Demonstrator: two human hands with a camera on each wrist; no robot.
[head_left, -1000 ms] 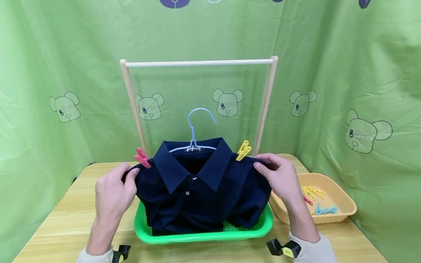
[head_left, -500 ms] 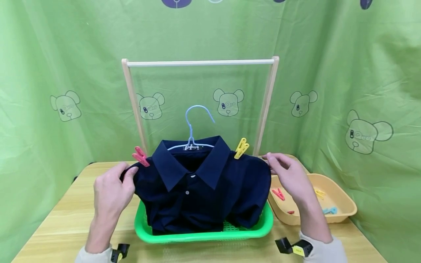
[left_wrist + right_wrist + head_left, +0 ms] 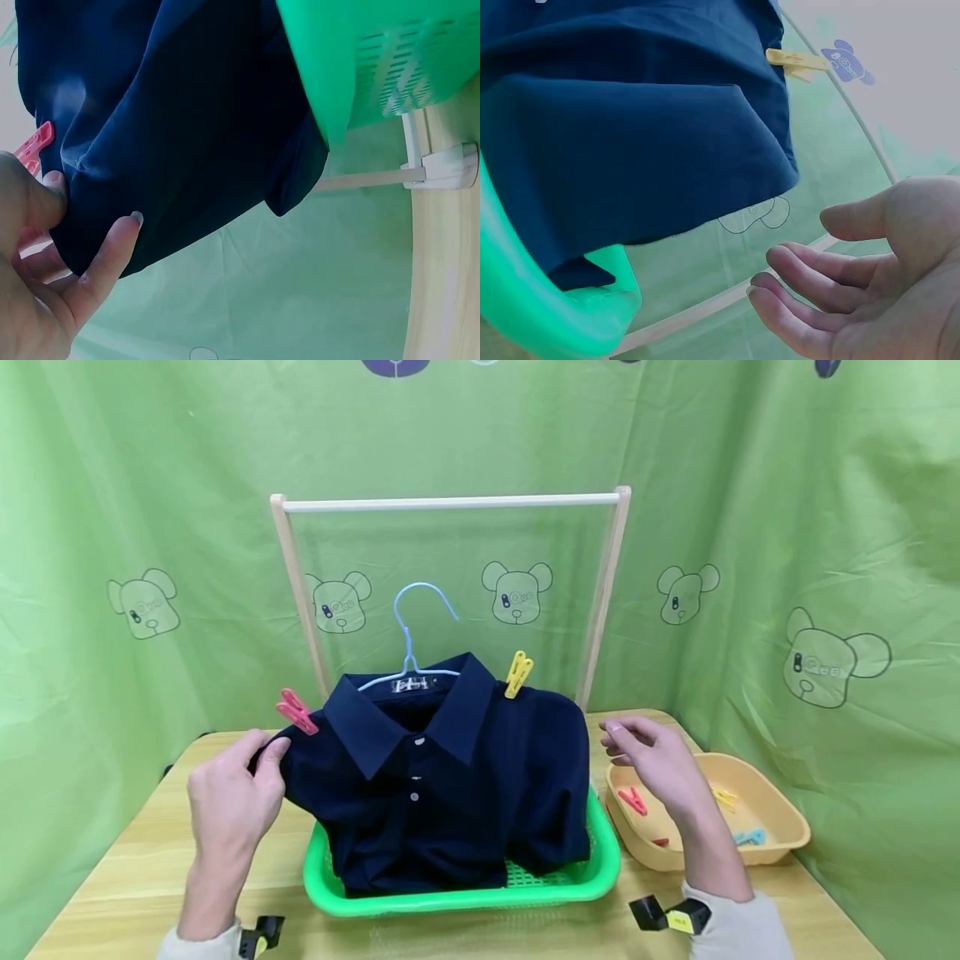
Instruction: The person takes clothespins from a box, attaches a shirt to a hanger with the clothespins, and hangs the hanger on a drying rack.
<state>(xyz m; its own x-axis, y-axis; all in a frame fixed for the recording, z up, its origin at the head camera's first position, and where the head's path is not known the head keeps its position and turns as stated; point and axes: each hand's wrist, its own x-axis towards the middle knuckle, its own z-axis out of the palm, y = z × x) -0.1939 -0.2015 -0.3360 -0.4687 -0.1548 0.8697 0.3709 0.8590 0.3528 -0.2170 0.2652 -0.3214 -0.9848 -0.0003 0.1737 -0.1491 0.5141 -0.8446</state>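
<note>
A dark navy collared shirt [image 3: 450, 810] hangs on a light blue hanger [image 3: 409, 643], its lower part lying in a green basket [image 3: 465, 903]. My left hand [image 3: 236, 793] pinches the shirt at the left shoulder, thumb on the near side; the left wrist view shows the cloth [image 3: 105, 225] between the digits. Beside that grip a pink clothespin [image 3: 297, 711] is clipped on the shoulder. On the other shoulder sits a yellow clothespin [image 3: 519, 674]. My right hand [image 3: 660, 764] is apart from the shirt, fingers loosely bent, holding nothing, as the right wrist view also shows.
Behind the basket stands a wooden rack with a white top bar [image 3: 450, 502]. To the right, an orange tray [image 3: 780, 827] holds a red clothespin [image 3: 633, 801], a blue clothespin [image 3: 750, 837] and yellow ones. A green patterned curtain surrounds the wooden table [image 3: 142, 852].
My right hand has let go of the right shoulder and drawn away to the right. My left hand has shifted left and slightly up, carrying the shirt and hanger along.
</note>
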